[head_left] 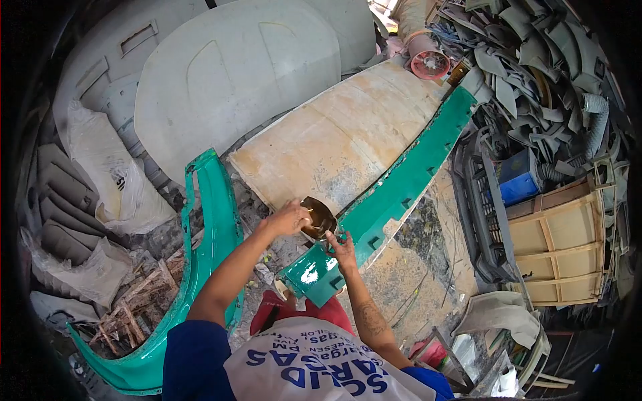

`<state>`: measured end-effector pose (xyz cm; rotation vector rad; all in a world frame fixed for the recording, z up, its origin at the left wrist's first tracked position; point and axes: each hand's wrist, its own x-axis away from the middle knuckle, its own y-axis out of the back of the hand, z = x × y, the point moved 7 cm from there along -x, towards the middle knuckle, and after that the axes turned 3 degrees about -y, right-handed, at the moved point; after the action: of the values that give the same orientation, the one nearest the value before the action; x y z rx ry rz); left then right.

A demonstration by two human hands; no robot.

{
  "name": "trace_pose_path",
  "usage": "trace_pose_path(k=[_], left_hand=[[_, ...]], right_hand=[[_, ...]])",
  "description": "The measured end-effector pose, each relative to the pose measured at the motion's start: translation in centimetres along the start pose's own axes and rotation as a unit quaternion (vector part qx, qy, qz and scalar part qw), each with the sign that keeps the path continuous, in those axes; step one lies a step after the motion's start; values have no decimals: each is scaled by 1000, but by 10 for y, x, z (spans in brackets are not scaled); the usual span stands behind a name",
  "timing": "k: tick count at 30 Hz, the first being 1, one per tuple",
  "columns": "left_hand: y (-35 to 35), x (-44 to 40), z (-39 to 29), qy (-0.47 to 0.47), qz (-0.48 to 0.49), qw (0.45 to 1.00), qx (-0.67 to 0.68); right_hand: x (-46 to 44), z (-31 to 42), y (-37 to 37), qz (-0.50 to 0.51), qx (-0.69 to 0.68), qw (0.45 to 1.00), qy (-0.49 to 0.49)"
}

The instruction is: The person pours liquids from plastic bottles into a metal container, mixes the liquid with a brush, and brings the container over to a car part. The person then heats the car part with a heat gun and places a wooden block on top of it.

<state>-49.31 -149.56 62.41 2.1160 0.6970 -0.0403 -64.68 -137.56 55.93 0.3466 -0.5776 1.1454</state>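
Container (321, 218) with brown contents is at the frame's center, beside the long green panel (400, 198). The right hand's (342, 250) fingers grip its near rim, apparently for steadiness; the left hand's (289, 218) curl at its left edge, grip unclear.

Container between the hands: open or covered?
Open: the container shows its brown inside through an uncovered mouth.

white shirt front (294, 357): "vargas", large blue letters; smaller "vargas", "pm"; marks on plastic bag (115, 167) unreadable.
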Motion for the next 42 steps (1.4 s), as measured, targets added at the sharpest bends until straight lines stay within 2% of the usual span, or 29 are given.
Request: trace_pose_path(k=[2,3,4,6,8,10,11,12,14,15,16,18,19,20,22,23,24,26,28,30,31,32,34,35,36,38,42], left_hand=[[3,4,18,105,61,988,-94],[7,-2,13,102,8,990,-98],[-4,-2,14,102,7,990,-99],[-9,-8,3,73,-82,994,3],[-3,0,-1,46,-46,998,-21],[-2,10,15,100,90,990,-30],[1,10,25,142,109,981,-76],[-10,11,32,143,109,981,-77],[-21,4,37,114,-35,988,-97],[-9,-1,11,89,-41,994,-45],[-5,1,9,88,-42,994,-45],[-4,9,4,46,29,998,-18],[-5,13,14,82,98,991,-35],[-7,12,13,82,100,991,-33],[-4,5,24,108,7,987,-121],[-8,3,20,101,-66,987,-108],[-5,2,15,100,-68,987,-108],[-6,1,-6,46,-8,999,-2],[3,5,-1,29,0,999,-27],[4,7,25,145,98,980,-92],[8,0,20,143,36,986,-82],[7,0,16,142,36,986,-83],[-3,-2,-6,43,6,997,-56],[-2,3,-9,-3,-19,992,-123],[9,0,-16,-7,-16,992,-125],[33,0,-27,62,47,991,-110],[25,-11,-6,20,-19,985,-168]], right_hand=[[2,0,-1,-1,7,1000,-1],[2,2,-3,-3,9,1000,1],[1,0,-4,-2,10,1000,2],[-1,0,-2,2,1,1000,10],[-4,-4,1,-3,-2,1000,9],[-5,-7,2,-5,-7,1000,5],[-4,-8,2,0,-3,1000,6],[-5,-6,1,5,1,1000,10],[-3,-3,-2,2,0,1000,10],[-3,-2,-1,-4,0,1000,7],[-2,-1,-1,-5,1,1000,8],[-1,0,-2,3,-12,1000,11],[0,-1,-1,0,-13,1000,9],[0,-2,-1,-3,1,1000,6],[0,-1,-3,-3,16,1000,7],[0,0,-4,-1,12,1000,6],[-1,1,-3,1,10,1000,4],[1,1,-2,-3,3,1000,5],[3,2,-2,-6,-10,1000,6],[4,3,-4,-4,7,1000,8],[4,4,-5,-3,7,1000,9],[4,4,-7,1,-1,1000,4],[-2,-3,0,3,-6,1000,1],[-9,-10,2,0,4,1000,16],[-14,-14,3,-2,11,999,30],[-3,-4,-1,4,-7,1000,16],[1,1,-4,5,2,1000,14]])
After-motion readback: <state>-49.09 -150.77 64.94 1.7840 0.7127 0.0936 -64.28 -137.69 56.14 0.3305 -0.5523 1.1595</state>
